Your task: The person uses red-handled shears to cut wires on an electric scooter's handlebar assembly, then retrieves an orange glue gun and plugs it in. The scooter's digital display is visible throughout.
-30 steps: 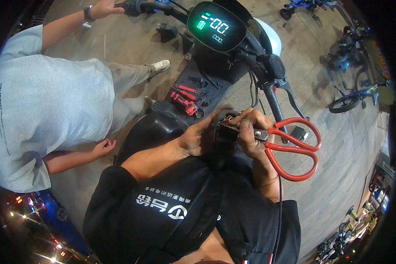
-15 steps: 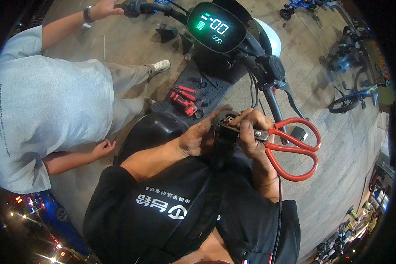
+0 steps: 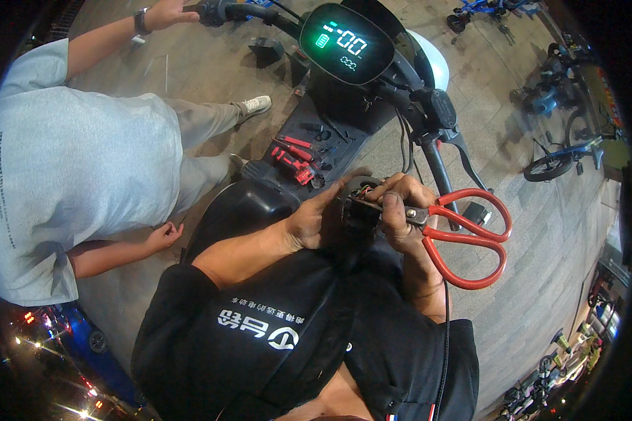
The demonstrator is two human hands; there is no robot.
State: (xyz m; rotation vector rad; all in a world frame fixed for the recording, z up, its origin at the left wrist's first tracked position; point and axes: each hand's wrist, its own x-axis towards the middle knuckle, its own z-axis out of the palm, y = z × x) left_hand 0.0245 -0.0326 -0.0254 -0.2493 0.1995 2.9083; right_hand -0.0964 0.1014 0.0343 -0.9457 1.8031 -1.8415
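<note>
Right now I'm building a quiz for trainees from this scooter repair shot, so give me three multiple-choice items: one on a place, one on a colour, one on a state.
1. Where are the red-handled metal scissors?
A. on the footboard
B. in the right hand
C. on the pavement

2. What colour are the small hand tools lying on the dark scooter footboard?
A. red and black
B. yellow
C. blue

3. What state is the round scooter display in?
A. dark
B. cracked
C. lit

Answers:
1 B, the right hand grips the scissors at the blades, with the handles sticking out to the side.
2 A, red grips and black parts show on the footboard.
3 C, green and white symbols glow on it.

The left hand steadies the small black part that both hands hold.
</note>
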